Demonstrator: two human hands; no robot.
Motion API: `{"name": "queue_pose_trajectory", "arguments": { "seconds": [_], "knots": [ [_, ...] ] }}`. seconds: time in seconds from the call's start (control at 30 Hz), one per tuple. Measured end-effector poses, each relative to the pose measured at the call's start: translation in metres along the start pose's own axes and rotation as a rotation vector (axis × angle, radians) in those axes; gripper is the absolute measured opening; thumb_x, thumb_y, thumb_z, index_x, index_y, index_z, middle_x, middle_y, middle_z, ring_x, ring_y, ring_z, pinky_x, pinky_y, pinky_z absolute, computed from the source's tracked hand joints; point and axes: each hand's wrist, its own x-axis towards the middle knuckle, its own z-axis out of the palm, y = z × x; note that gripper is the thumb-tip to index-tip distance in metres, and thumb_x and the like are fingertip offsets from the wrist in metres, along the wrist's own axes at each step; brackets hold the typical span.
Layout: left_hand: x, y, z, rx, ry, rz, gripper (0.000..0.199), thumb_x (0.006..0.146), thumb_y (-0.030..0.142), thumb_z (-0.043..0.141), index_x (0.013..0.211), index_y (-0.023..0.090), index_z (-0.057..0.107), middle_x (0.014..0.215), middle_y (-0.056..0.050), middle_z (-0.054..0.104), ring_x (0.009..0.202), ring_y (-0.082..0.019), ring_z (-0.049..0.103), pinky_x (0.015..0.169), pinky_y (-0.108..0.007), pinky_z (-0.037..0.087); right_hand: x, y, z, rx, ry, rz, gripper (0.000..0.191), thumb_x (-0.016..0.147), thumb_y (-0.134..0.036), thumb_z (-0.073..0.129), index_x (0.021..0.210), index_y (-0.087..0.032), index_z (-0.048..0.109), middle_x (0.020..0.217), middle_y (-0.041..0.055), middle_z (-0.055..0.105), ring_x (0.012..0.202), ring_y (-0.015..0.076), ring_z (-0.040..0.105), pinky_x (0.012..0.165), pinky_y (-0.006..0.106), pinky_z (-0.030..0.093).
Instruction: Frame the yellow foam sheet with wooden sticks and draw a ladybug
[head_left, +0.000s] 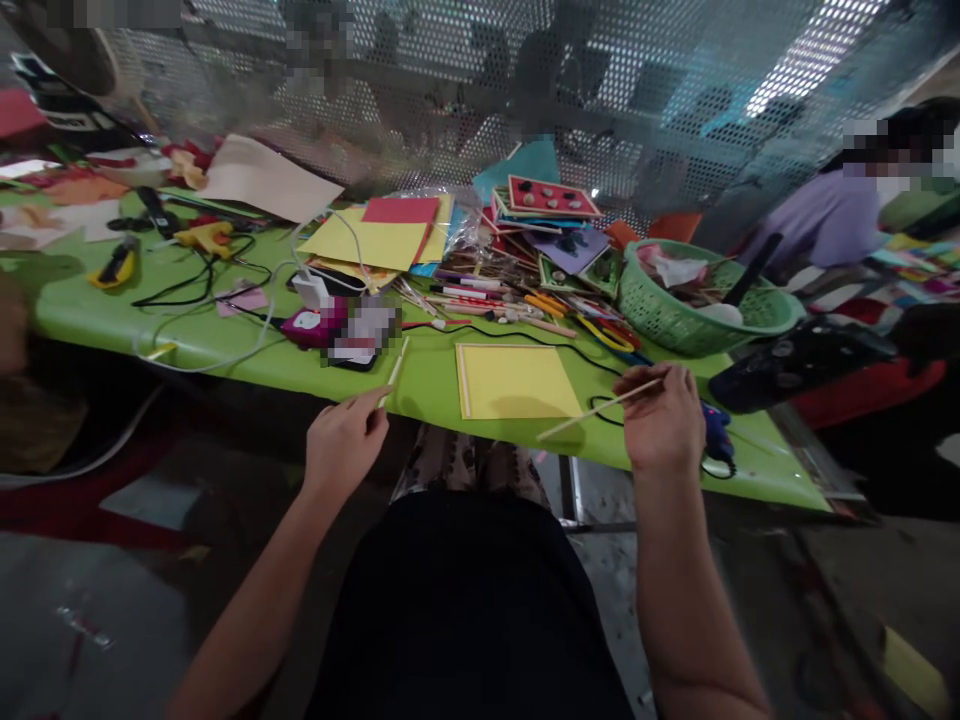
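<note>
Holding one slender pale-yellow stick [399,362] in the left hand [347,440], at the near edge of the bright green tabletop [427,385]; left grip closed on the stick's near part, far end angled out over the green surface. Right hand [666,420], to the right: grip clamped on a second, longer pale stick [577,425], fingers curled, free end slanting left and near.

Between the hands, near edge of tabletop: flat rectangular yellow card [525,385], thin pale strips along its left and far edges. Right stick's free end lies just beside the card's near right corner in view; contact with the surface cannot be told.

Far side of card: thin black cable [525,335], then a row of pens and loose sticks. Far right of card: round green plastic basket [660,310] with mixed contents. Right of right hand: dark blue glue gun [718,435]. Far left: yellow glue gun [208,240] with black cord, and a yellow-and-black hand tool [116,265].
</note>
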Motion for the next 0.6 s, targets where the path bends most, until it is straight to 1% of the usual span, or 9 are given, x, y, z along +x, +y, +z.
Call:
{"name": "queue_pose_trajectory", "arguments": {
  "seconds": [0.13,0.17,0.2,0.27,0.3,0.37,0.4,0.5,0.6],
  "knots": [
    [0.018,0.006,0.015,0.044,-0.002,-0.008,0.036,0.095,0.016,0.055,0.123,0.025,0.076,0.104,-0.01,0.082,0.097,-0.029,0.074,0.09,-0.042,0.048,-0.007,-0.015,0.042,-0.095,-0.226,-0.026,0.035,0.083,-0.06,0.081,0.084,-0.026,0.072,0.058,-0.0068,0.055,0.043,0.0079,0.041,0.04,0.02,0.028],
    [0.023,0.009,0.019,0.054,0.006,-0.003,0.035,0.096,0.017,0.055,0.123,0.025,0.076,0.106,-0.01,0.081,0.1,-0.029,0.073,0.091,-0.042,0.047,-0.01,-0.016,0.056,-0.168,-0.299,-0.03,0.03,0.085,-0.055,0.08,0.088,-0.026,0.075,0.06,-0.0058,0.058,0.045,0.0082,0.042,0.042,0.021,0.029],
    [0.029,0.012,0.023,0.066,0.021,0.005,0.033,0.098,0.02,0.055,0.124,0.025,0.075,0.108,-0.01,0.08,0.104,-0.03,0.072,0.092,-0.043,0.045,-0.013,-0.015,0.07,-0.249,-0.412,-0.037,0.023,0.085,-0.048,0.081,0.093,-0.026,0.077,0.065,-0.0045,0.063,0.05,0.0093,0.048,0.047,0.022,0.035],
    [0.038,0.017,0.03,0.081,0.051,0.017,0.032,0.102,0.033,0.058,0.128,0.023,0.074,0.112,-0.014,0.077,0.109,-0.033,0.068,0.093,-0.045,0.044,-0.018,-0.008,0.1,-0.436,-0.678,-0.1,0.01,0.087,-0.033,0.077,0.092,-0.025,0.079,0.075,-0.001,0.073,0.067,0.0149,0.064,0.064,0.027,0.05],
    [0.041,0.019,0.033,0.082,0.061,0.017,0.034,0.103,0.038,0.059,0.13,0.023,0.073,0.113,-0.014,0.076,0.11,-0.034,0.066,0.093,-0.046,0.044,-0.021,-0.002,0.116,-0.535,-0.8,-0.156,0.01,0.089,-0.027,0.071,0.093,-0.025,0.08,0.082,0.0006,0.078,0.076,0.018,0.069,0.073,0.031,0.052],
    [0.043,0.022,0.039,0.077,0.078,0.011,0.036,0.102,0.042,0.061,0.131,0.025,0.072,0.115,-0.014,0.074,0.111,-0.035,0.064,0.092,-0.046,0.044,-0.024,0.014,0.148,-0.71,-1.025,-0.263,0.027,0.09,-0.014,0.057,0.097,-0.025,0.081,0.103,0.0037,0.082,0.098,0.0228,0.073,0.091,0.036,0.053],
    [0.042,0.022,0.041,0.07,0.092,0.008,0.035,0.103,0.043,0.06,0.131,0.026,0.072,0.116,-0.013,0.073,0.111,-0.034,0.063,0.092,-0.045,0.043,-0.026,0.022,0.163,-0.783,-1.125,-0.285,0.034,0.089,-0.009,0.052,0.098,-0.024,0.081,0.109,0.0045,0.082,0.105,0.0238,0.073,0.095,0.036,0.052],
    [0.035,0.022,0.048,0.045,0.142,0.004,0.036,0.105,0.044,0.056,0.132,0.025,0.072,0.119,-0.013,0.073,0.111,-0.033,0.061,0.093,-0.046,0.042,-0.029,0.048,0.203,-0.957,-1.283,-0.316,0.036,0.087,-0.005,0.049,0.097,-0.021,0.08,0.115,0.0075,0.082,0.109,0.0253,0.072,0.094,0.035,0.05],
    [0.025,0.021,0.053,0.016,0.175,0.004,0.037,0.107,0.042,0.053,0.132,0.023,0.072,0.123,-0.015,0.072,0.113,-0.033,0.06,0.097,-0.047,0.042,-0.031,0.067,0.231,-1.08,-1.358,-0.315,0.032,0.087,-0.007,0.051,0.092,-0.022,0.079,0.113,0.0065,0.082,0.105,0.0248,0.071,0.089,0.032,0.048]
  ]
}}
